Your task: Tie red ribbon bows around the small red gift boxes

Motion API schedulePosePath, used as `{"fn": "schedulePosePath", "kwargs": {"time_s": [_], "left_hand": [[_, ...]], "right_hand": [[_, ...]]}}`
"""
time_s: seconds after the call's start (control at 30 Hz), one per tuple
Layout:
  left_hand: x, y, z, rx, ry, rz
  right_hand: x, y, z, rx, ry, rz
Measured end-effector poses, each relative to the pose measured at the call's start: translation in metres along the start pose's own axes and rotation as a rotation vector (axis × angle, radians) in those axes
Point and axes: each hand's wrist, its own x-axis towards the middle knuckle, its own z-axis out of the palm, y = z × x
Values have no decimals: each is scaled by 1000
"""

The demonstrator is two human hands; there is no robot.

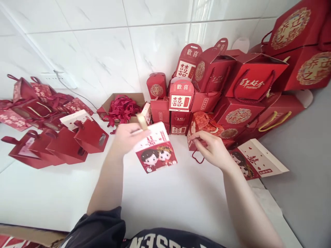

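Observation:
My left hand [129, 137] is closed at the top of a red and white candy gift box [156, 156]. The box has a cartoon couple and red characters on its front, tilts a little, and hangs above the white tabletop. A gold ribbon loop [141, 121] stands up beside my fingers. My right hand [210, 146] is farther right, thumb and fingers pinched together at the front of a small red patterned gift box [204, 122]. Whether anything is between those fingertips is hidden. Just below them a dark red cord loop [198, 157] lies on the table.
Red gift boxes [256, 75] are stacked high at the right back. Another cartoon-couple box [254, 160] lies at the right edge. An open carton of red ribbons [124, 106] stands by the tiled wall. Red handled boxes [64, 144] crowd the left.

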Motion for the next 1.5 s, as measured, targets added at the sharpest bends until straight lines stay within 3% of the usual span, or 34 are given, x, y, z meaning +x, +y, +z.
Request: {"fn": "schedulePosePath", "kwargs": {"time_s": [0.13,0.23,0.33,0.43,0.5,0.63,0.7,0.73,0.87,0.93,1.1,1.2,1.3,1.43,1.5], "left_hand": [[2,-22,-60,68,446,-86],[13,-62,-97,328,640,-153],[27,-102,-120,602,783,-275],[33,-122,-124,737,794,-372],[32,-119,-119,730,820,-370],[28,-91,-99,802,1009,-80],[31,-78,-82,800,962,59],[35,-74,-73,761,867,82],[52,-80,-26,522,218,-62],[58,-88,-1,496,9,-170],[49,-92,50,504,-223,-234],[41,-83,65,472,-270,-182],[54,-79,54,521,-132,-159],[112,-93,15,618,222,-151],[149,-106,0,630,166,-113]], "right_hand": [[0,4,0,-33,-2,4],[0,6,2,-42,-17,2],[0,7,4,-45,-44,4],[-1,6,4,-56,-75,18],[-1,5,3,-66,-88,32],[0,1,-2,-88,-80,37],[0,0,-6,-97,-64,24],[0,-1,-8,-100,-55,18],[-3,-4,-18,-124,-10,7],[-4,-5,-23,-132,17,13],[-7,-10,-34,-133,68,31],[-7,-11,-37,-136,74,36],[-7,-11,-37,-132,67,46],[-7,-9,-37,-128,68,58],[-6,-7,-37,-128,67,64]]}}
